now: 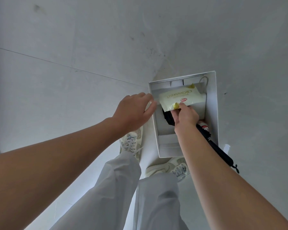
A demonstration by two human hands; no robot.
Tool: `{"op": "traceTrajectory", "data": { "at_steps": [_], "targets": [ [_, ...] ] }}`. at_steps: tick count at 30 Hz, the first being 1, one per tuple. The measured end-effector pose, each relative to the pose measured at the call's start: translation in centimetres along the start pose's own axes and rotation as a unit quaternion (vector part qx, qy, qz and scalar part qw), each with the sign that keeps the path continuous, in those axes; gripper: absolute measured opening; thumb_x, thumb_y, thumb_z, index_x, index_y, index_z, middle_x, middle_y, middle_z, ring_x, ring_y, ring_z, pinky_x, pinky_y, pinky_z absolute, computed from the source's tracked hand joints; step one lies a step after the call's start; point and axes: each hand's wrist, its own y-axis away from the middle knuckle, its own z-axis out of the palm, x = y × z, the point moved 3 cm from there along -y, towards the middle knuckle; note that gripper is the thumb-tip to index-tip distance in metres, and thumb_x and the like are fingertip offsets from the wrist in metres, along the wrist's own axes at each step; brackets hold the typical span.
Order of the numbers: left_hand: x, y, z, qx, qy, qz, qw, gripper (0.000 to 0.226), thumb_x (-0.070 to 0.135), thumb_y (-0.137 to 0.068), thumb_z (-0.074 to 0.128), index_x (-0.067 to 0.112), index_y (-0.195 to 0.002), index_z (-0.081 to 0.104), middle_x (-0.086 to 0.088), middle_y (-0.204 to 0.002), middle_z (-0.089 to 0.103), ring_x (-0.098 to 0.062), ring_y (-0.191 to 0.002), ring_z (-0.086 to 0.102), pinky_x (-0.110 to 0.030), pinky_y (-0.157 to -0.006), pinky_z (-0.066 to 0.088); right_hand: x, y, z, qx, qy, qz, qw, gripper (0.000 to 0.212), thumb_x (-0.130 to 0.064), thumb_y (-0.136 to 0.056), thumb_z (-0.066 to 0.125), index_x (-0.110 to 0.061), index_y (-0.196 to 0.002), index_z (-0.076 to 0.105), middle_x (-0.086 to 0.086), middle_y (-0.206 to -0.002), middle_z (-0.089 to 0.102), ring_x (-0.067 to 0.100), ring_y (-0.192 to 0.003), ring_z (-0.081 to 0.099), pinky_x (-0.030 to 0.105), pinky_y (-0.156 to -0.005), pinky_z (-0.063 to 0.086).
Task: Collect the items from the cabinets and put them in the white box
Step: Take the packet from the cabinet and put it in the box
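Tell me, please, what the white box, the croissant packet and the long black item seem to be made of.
The white box: likely matt cardboard; stiff flat walls, folded flaps. The croissant packet: probably thin plastic film, pale yellow, soft sheen, printed lettering. The long black item: apparently dull fabric, creased, with a cord at its end.

Both forearms, left forearm (65, 146) and right forearm (214, 163), are bare. Loose light grey trousers (120, 188) cover both legs. Left sneaker (131, 140) and right sneaker (170, 168) are cream low-tops with pale grey-blue laces.
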Motion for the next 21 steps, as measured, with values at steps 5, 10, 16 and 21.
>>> {"op": "traceTrajectory", "data": {
  "at_steps": [5,10,16,21],
  "targets": [
    [-0.6,0.2,0.3,-0.007,-0.003,-0.001,1.0,0.037,0.043,-0.102,0.036,0.019,-0.112,0.064,0.001,-0.102,0.068,-0.02,-0.088,0.063,-0.037,-0.079,0.047,1.3,0.0,0.3,-0.078,0.027,0.045,0.996,0.012,-0.003,-0.1,0.063,-0.005,-0.111,0.067,0.014,-0.108,0.074,0.022,-0.097,0.075,0.034,-0.087,0.063],
    [-1.0,0.5,0.2,-0.018,-0.019,-0.007,1.0,0.04,0.043,-0.102,0.035,0.019,-0.115,0.063,0.001,-0.107,0.069,-0.02,-0.091,0.064,-0.04,-0.083,0.048,1.7,0.9,0.4,-0.137,0.059,0.038,0.988,0.017,-0.007,-0.102,0.06,-0.012,-0.119,0.064,0.011,-0.12,0.072,0.024,-0.111,0.072,0.038,-0.099,0.059],
    [-1.1,0.6,-0.3,-0.004,-0.022,-0.009,1.0,0.039,0.043,-0.102,0.035,0.018,-0.112,0.064,-0.001,-0.101,0.069,-0.023,-0.085,0.064,-0.041,-0.08,0.049,1.3,2.1,-0.2,-0.13,0.225,-0.067,0.963,0.014,-0.008,-0.1,0.062,-0.015,-0.11,0.068,0.01,-0.115,0.072,0.027,-0.111,0.071,0.032,-0.089,0.061],
    [-1.2,1.5,-0.2,-0.011,-0.024,-0.019,0.999,0.042,0.045,-0.102,0.033,0.018,-0.114,0.063,-0.001,-0.104,0.069,-0.022,-0.084,0.064,-0.042,-0.081,0.05,1.5,2.7,-1.3,-0.122,0.26,-0.073,0.955,0.014,-0.014,-0.1,0.062,-0.016,-0.112,0.068,0.007,-0.117,0.071,0.022,-0.111,0.07,0.033,-0.09,0.061]
  ]
}}
